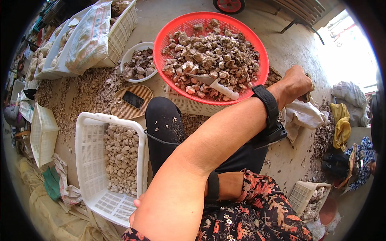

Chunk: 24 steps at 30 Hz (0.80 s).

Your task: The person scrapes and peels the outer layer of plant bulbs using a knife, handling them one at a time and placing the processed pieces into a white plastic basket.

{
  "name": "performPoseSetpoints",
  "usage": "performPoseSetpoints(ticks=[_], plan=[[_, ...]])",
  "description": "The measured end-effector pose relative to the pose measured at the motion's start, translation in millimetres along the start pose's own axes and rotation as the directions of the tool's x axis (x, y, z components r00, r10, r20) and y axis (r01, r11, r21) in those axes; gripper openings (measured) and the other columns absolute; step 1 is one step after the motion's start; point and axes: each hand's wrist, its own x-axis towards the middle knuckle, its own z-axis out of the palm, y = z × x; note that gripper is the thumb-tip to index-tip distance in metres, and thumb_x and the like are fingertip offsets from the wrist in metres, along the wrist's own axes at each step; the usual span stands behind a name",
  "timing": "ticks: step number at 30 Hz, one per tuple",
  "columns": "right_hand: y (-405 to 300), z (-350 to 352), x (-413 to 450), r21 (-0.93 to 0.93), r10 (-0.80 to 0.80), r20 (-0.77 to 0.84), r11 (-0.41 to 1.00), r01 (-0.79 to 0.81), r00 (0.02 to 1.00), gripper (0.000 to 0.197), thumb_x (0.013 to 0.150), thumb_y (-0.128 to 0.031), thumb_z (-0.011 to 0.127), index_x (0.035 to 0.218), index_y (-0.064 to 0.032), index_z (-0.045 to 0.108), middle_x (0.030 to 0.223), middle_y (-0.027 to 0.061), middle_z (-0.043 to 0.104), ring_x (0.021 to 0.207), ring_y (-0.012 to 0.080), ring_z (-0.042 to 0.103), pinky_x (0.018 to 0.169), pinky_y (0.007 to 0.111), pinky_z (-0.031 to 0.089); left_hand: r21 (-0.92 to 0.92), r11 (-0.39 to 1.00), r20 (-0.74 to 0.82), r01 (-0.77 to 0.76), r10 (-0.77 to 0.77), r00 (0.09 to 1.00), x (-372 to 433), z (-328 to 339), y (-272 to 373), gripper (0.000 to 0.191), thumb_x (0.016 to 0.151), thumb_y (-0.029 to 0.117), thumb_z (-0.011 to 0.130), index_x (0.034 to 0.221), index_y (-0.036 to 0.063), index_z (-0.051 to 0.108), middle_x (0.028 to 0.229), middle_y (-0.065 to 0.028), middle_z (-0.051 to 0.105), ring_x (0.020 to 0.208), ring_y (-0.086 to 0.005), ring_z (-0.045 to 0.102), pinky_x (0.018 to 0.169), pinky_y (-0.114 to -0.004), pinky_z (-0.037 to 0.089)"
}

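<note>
My left arm reaches across the picture to the upper right, where my left hand (297,82) is closed around a rough brown lump (305,96). Passing beneath it towards the left is my right arm; only some fingertips of my right hand (135,208) show beside the white plastic crate (81,168), the rest hidden by my left arm. Pale lumps (120,159) lie in that crate. In front of me a red plastic basket (264,60) holds many rough brown lumps (208,51). A knife with a white handle (224,89) lies on them.
At left a white bowl (123,67) holds more lumps, beside a phone (133,99) on a woven tray (117,113). Filled crates (122,39) stand upper left. Debris (72,99) covers the floor. Sacks (349,99) and part of another person (362,165) are at right.
</note>
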Motion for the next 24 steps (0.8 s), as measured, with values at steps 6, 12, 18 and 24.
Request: performPoseSetpoints(ticks=[6, 12, 18, 24], plan=[[0.4, -2.4, 1.2, 0.004, -0.008, -0.005, 1.0, 0.008, 1.0, 0.025, 0.095, -0.024, 0.057, 0.104, -0.001, 0.062, 0.094, 0.0066, 0.067, 0.085, 0.0231, 0.066, 0.077, 0.036, 0.053, -0.01, 1.0, -0.015, 0.006, -0.006, 1.0, 2.4, -2.3, -6.1, 0.017, 0.075, 0.0, 0.071, 0.08, -0.013, 0.063, 0.079, -0.0157, 0.064, 0.065, -0.0182, 0.061, 0.051, -0.035, 0.051], [0.0, -2.4, 2.8, 0.007, -0.011, -0.003, 1.0, 0.011, 1.0, 0.025, 0.096, -0.024, 0.057, 0.103, -0.001, 0.062, 0.093, 0.0063, 0.067, 0.085, 0.0234, 0.067, 0.077, 0.037, 0.053, -0.016, 1.0, 0.003, 0.015, -0.015, 1.0, 7.6, -4.0, -12.2, 0.019, 0.074, 0.001, 0.073, 0.081, -0.0137, 0.063, 0.081, -0.0176, 0.066, 0.065, -0.02, 0.063, 0.052, -0.035, 0.052], [0.5, -4.1, 3.3, 0.015, -0.013, -0.003, 1.0, 0.013, 1.0, 0.025, 0.096, -0.024, 0.057, 0.103, -0.001, 0.062, 0.092, 0.0061, 0.068, 0.084, 0.0237, 0.067, 0.077, 0.037, 0.054, -0.03, 0.999, -0.008, 0.018, -0.018, 1.0, 6.4, -5.5, -15.3, 0.019, 0.074, 0.001, 0.073, 0.08, -0.0142, 0.064, 0.08, -0.019, 0.066, 0.066, -0.0225, 0.065, 0.053, -0.035, 0.054], [0.4, -4.9, 2.3, 0.03, -0.021, -0.002, 0.999, 0.021, 1.0, 0.025, 0.096, -0.024, 0.056, 0.102, -0.001, 0.063, 0.092, 0.0058, 0.068, 0.084, 0.024, 0.067, 0.077, 0.037, 0.054, -0.018, 1.0, -0.007, 0.02, -0.021, 1.0, 3.1, -5.4, -16.0, 0.017, 0.074, 0.001, 0.072, 0.079, -0.013, 0.064, 0.076, -0.0177, 0.065, 0.065, -0.0226, 0.065, 0.053, -0.035, 0.053]])
